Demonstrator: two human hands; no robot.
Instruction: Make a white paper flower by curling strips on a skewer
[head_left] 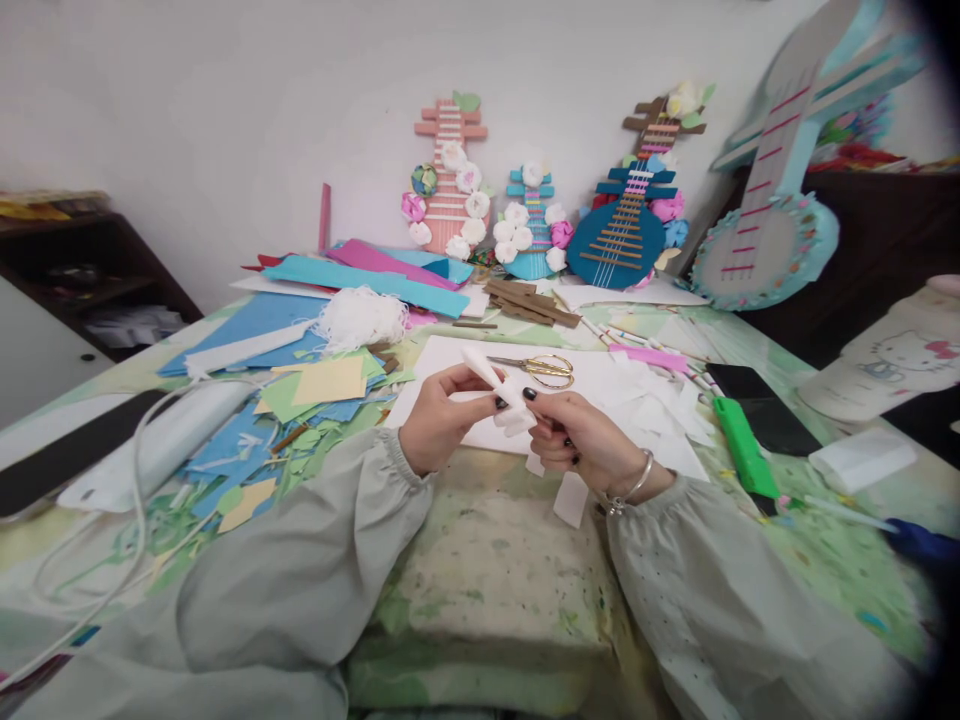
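Note:
My left hand (439, 420) pinches a piece of white paper (513, 408) between thumb and fingers, above the front of a white sheet (420, 375). From the other side my right hand (589, 435), with a bracelet at the wrist, grips the same paper with thumb and forefinger. A narrow strip of it slants up to the left, and rounded folds hang between the hands. Just behind my hands lie scissors (551, 370) with gold handles. To the right spreads a pile of cut white paper pieces (652, 395). A small white paper piece (571, 498) lies below my right hand.
Green and blue paper scraps (300, 440), a white string bundle (362, 318) and a white cable (139, 470) cover the left. On the right are a green cutter (744, 450), a dark phone (765, 408) and a bottle (885, 350). Several decorated paper lutes (619, 240) stand behind.

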